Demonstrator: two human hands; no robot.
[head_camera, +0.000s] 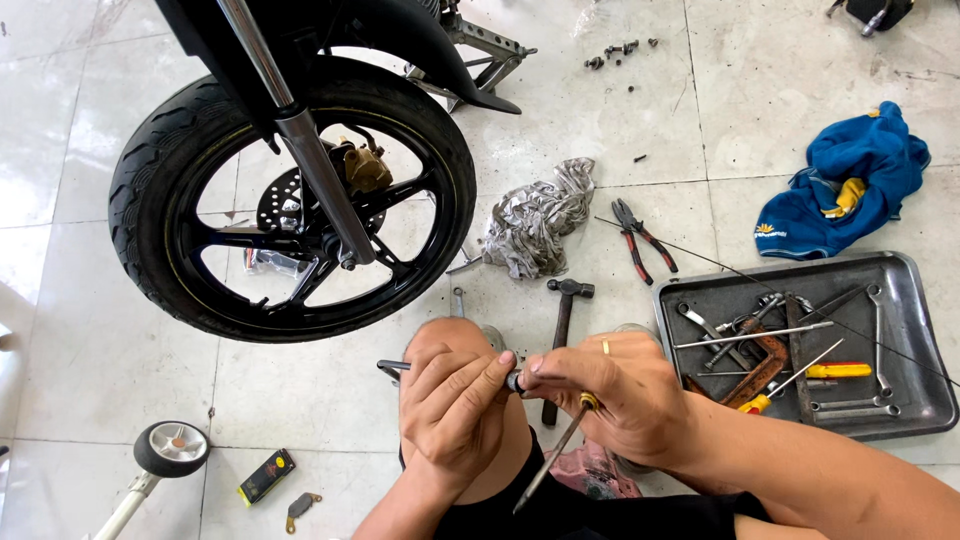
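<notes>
My left hand (455, 405) and my right hand (610, 395) meet low in the middle, above my knee. Together their fingertips pinch a small dark metal part (515, 381). A thin metal rod (393, 366) sticks out to the left of my left hand. My right hand also grips a screwdriver with a yellow collar (588, 402); its shaft points down and left. A motorcycle front wheel (290, 195) with fork and brake caliper stands at upper left.
A hammer (562, 330), red-handled pliers (640, 240) and a grey rag (540, 225) lie on the tiled floor. A metal tray (900, 275) of wrenches and screwdrivers sits at right. Blue cloth (850, 180), loose bolts (615, 52), a small caster wheel (172, 447), a small box (266, 476).
</notes>
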